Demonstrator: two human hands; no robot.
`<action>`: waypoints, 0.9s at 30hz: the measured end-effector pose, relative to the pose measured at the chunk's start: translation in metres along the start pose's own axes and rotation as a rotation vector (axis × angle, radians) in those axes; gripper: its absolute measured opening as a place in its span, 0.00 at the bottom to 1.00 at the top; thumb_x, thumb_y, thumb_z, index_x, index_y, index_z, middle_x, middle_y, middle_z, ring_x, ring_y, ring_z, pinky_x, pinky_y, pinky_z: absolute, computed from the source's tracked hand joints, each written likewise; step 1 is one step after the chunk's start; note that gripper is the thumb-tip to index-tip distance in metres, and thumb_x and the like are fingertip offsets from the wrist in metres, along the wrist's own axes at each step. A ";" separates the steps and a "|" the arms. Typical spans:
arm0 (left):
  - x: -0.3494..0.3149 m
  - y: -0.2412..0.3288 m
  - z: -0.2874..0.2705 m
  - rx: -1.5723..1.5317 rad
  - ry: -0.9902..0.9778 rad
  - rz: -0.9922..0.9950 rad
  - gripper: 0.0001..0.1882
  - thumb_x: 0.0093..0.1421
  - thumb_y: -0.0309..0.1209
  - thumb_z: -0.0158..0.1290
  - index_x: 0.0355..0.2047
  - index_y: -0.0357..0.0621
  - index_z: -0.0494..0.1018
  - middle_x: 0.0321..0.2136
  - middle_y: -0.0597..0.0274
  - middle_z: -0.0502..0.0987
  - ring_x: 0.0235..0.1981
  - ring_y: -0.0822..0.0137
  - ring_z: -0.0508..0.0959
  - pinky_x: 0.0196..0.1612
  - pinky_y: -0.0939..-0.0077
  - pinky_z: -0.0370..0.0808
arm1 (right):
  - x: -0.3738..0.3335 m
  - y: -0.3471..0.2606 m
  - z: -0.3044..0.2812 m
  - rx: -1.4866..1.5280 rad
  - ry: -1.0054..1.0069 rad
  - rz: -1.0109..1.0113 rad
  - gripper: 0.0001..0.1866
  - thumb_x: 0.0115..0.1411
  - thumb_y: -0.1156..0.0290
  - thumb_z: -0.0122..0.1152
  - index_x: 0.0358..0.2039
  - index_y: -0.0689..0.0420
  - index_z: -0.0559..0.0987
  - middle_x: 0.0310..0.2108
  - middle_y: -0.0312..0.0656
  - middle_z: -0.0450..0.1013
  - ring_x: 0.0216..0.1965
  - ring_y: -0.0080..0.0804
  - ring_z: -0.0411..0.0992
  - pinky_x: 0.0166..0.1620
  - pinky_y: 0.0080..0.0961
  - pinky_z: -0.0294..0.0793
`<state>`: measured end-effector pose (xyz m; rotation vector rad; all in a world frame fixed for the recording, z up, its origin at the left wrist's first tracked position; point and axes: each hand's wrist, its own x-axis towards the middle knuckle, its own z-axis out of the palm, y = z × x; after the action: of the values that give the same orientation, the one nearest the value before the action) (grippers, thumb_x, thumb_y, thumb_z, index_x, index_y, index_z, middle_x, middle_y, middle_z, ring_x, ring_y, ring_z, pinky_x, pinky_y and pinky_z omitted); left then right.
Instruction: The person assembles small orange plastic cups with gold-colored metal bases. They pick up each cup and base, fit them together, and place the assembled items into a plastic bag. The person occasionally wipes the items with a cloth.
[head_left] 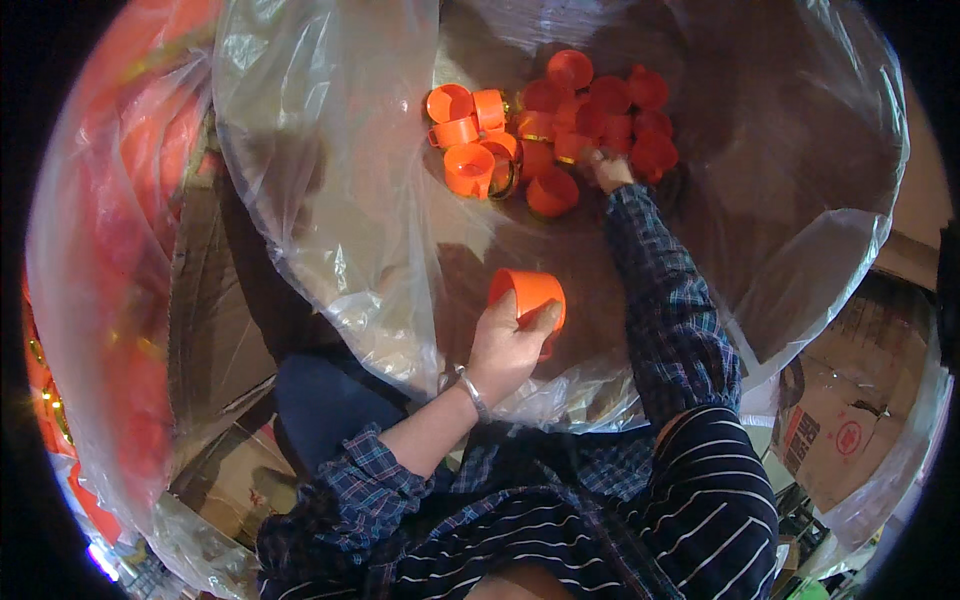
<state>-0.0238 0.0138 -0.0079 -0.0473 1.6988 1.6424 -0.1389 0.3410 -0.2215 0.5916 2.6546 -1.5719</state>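
Nearest the camera, the person's striped top and checked sleeves fill the lower edge of the view. From there the left hand (505,345), with a metal bracelet (468,388) at the wrist, is raised over the near rim of a large clear plastic bag (330,200). Its fingers are curled round an orange cup (530,295), thumb on one side of the wall and the other fingers on the far side, so the grip is closed on the cup; the cup is tilted, its open mouth turned toward the far side of the bag, and it sits above the near part of the bag's brown bottom.

Farther in, the right arm in its checked sleeve (665,300) stretches toward the far side of the bag. The right hand (607,168) lies on the near right edge of a pile of orange cups (560,120). Its fingers are buried among the cups and blurred, so it cannot be told whether they are spread or pinching one.

The pile rests against the far part of the bag's bottom, cups lying at all angles, some mouth up, some on their sides, touching one another.

Outside the bag, a second plastic bag holding orange things (120,250) stands at the left, and a cardboard box (840,430) at the lower right.
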 end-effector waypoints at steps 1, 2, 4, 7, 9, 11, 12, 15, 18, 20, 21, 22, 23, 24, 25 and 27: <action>0.000 0.000 0.000 -0.015 -0.001 -0.034 0.16 0.64 0.37 0.57 0.47 0.40 0.74 0.36 0.59 0.80 0.34 0.70 0.79 0.38 0.75 0.77 | -0.011 -0.003 0.005 -0.211 -0.027 0.013 0.16 0.58 0.55 0.63 0.35 0.56 0.80 0.31 0.39 0.78 0.33 0.39 0.75 0.41 0.34 0.75; 0.001 0.000 0.001 -0.035 -0.004 -0.106 0.16 0.64 0.37 0.57 0.47 0.40 0.74 0.38 0.59 0.80 0.37 0.71 0.79 0.42 0.75 0.76 | -0.023 -0.005 0.011 -0.293 -0.072 -0.099 0.15 0.56 0.56 0.66 0.30 0.56 0.81 0.28 0.40 0.78 0.31 0.41 0.75 0.42 0.34 0.75; 0.003 0.001 0.002 -0.026 -0.003 -0.038 0.17 0.64 0.37 0.57 0.47 0.39 0.74 0.38 0.58 0.80 0.38 0.70 0.79 0.43 0.75 0.76 | -0.049 -0.011 0.038 -0.507 -0.004 -0.292 0.15 0.52 0.57 0.68 0.28 0.56 0.80 0.26 0.44 0.77 0.30 0.45 0.75 0.41 0.37 0.76; 0.005 0.007 0.004 0.005 -0.009 -0.032 0.17 0.64 0.37 0.57 0.46 0.38 0.74 0.37 0.58 0.80 0.38 0.70 0.79 0.43 0.74 0.76 | -0.068 -0.022 0.067 -0.994 0.157 -0.572 0.19 0.48 0.55 0.70 0.31 0.57 0.80 0.28 0.47 0.76 0.33 0.47 0.76 0.39 0.39 0.76; 0.005 0.010 0.006 0.029 -0.026 0.070 0.16 0.65 0.38 0.55 0.45 0.38 0.72 0.32 0.62 0.78 0.25 0.73 0.77 0.27 0.77 0.75 | -0.068 -0.028 0.068 -0.975 0.026 -0.342 0.21 0.48 0.54 0.70 0.36 0.56 0.80 0.32 0.46 0.77 0.36 0.46 0.76 0.38 0.39 0.75; 0.005 0.013 0.007 0.038 -0.016 0.054 0.16 0.65 0.37 0.55 0.45 0.37 0.72 0.32 0.61 0.78 0.25 0.73 0.77 0.27 0.78 0.75 | -0.059 -0.034 0.053 -0.704 -0.138 -0.096 0.19 0.47 0.55 0.71 0.32 0.56 0.80 0.28 0.46 0.76 0.32 0.45 0.76 0.37 0.39 0.75; 0.004 0.013 0.006 0.037 -0.011 0.042 0.16 0.65 0.37 0.55 0.45 0.37 0.72 0.32 0.61 0.78 0.25 0.73 0.77 0.27 0.78 0.74 | -0.051 -0.036 0.041 -0.518 -0.226 0.048 0.17 0.47 0.57 0.71 0.28 0.56 0.80 0.24 0.46 0.76 0.29 0.44 0.75 0.36 0.40 0.74; 0.003 0.011 0.001 0.063 -0.031 0.009 0.17 0.64 0.38 0.57 0.45 0.38 0.74 0.38 0.57 0.81 0.38 0.67 0.80 0.44 0.73 0.75 | -0.029 -0.042 0.006 -0.315 -0.302 -0.011 0.18 0.50 0.55 0.71 0.32 0.56 0.81 0.27 0.45 0.77 0.29 0.40 0.75 0.36 0.35 0.74; 0.002 0.007 -0.003 0.095 -0.005 0.004 0.17 0.64 0.38 0.57 0.45 0.38 0.74 0.37 0.58 0.81 0.38 0.68 0.80 0.44 0.73 0.75 | -0.014 -0.045 -0.005 0.694 0.075 -0.036 0.19 0.52 0.55 0.69 0.38 0.55 0.81 0.32 0.44 0.78 0.34 0.39 0.75 0.41 0.32 0.74; 0.001 0.005 -0.004 0.032 -0.003 0.038 0.16 0.64 0.38 0.57 0.45 0.38 0.74 0.37 0.57 0.81 0.39 0.67 0.80 0.44 0.72 0.75 | -0.016 -0.038 0.004 0.231 0.079 0.040 0.19 0.54 0.54 0.67 0.39 0.55 0.81 0.33 0.45 0.78 0.36 0.40 0.75 0.44 0.33 0.74; 0.000 0.005 -0.005 0.004 -0.012 0.026 0.16 0.64 0.38 0.57 0.45 0.38 0.74 0.37 0.57 0.81 0.39 0.67 0.80 0.44 0.72 0.75 | -0.023 -0.032 0.014 0.010 0.087 0.053 0.19 0.54 0.54 0.66 0.40 0.55 0.81 0.34 0.45 0.78 0.37 0.41 0.75 0.46 0.33 0.74; 0.000 0.004 -0.004 0.007 -0.007 0.039 0.16 0.64 0.38 0.57 0.45 0.38 0.74 0.37 0.57 0.80 0.39 0.67 0.79 0.44 0.72 0.75 | -0.030 -0.023 0.024 -0.208 0.097 0.067 0.19 0.55 0.54 0.65 0.41 0.55 0.80 0.34 0.46 0.78 0.38 0.41 0.75 0.47 0.33 0.74; 0.000 0.004 -0.004 0.010 -0.010 0.028 0.16 0.64 0.38 0.57 0.45 0.38 0.74 0.37 0.57 0.80 0.39 0.67 0.79 0.44 0.72 0.75 | -0.040 -0.013 0.034 -0.417 0.124 0.049 0.20 0.55 0.54 0.64 0.41 0.55 0.80 0.35 0.47 0.77 0.39 0.43 0.76 0.47 0.35 0.74; 0.000 0.003 -0.003 0.013 -0.011 0.016 0.16 0.64 0.38 0.57 0.45 0.39 0.74 0.37 0.57 0.80 0.39 0.67 0.79 0.44 0.71 0.75 | -0.048 -0.003 0.043 -0.682 0.033 -0.075 0.20 0.55 0.54 0.62 0.42 0.55 0.80 0.36 0.48 0.77 0.40 0.44 0.76 0.48 0.36 0.74; 0.001 0.002 -0.003 0.023 0.006 0.030 0.17 0.64 0.39 0.56 0.45 0.39 0.74 0.36 0.57 0.80 0.36 0.67 0.79 0.41 0.72 0.75 | -0.055 0.006 0.056 -0.931 -0.044 -0.234 0.20 0.55 0.54 0.61 0.42 0.55 0.80 0.37 0.49 0.78 0.40 0.47 0.76 0.47 0.38 0.75; 0.002 0.000 -0.001 0.035 0.031 0.060 0.18 0.64 0.41 0.56 0.45 0.39 0.73 0.33 0.58 0.79 0.31 0.68 0.79 0.34 0.73 0.76 | -0.056 0.016 0.075 -0.922 -0.128 -0.124 0.21 0.55 0.53 0.60 0.42 0.55 0.80 0.39 0.51 0.77 0.42 0.49 0.76 0.46 0.42 0.75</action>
<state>-0.0260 0.0141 -0.0093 -0.0053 1.7673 1.6627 -0.0959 0.2669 -0.2615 0.2552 2.9074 -0.2428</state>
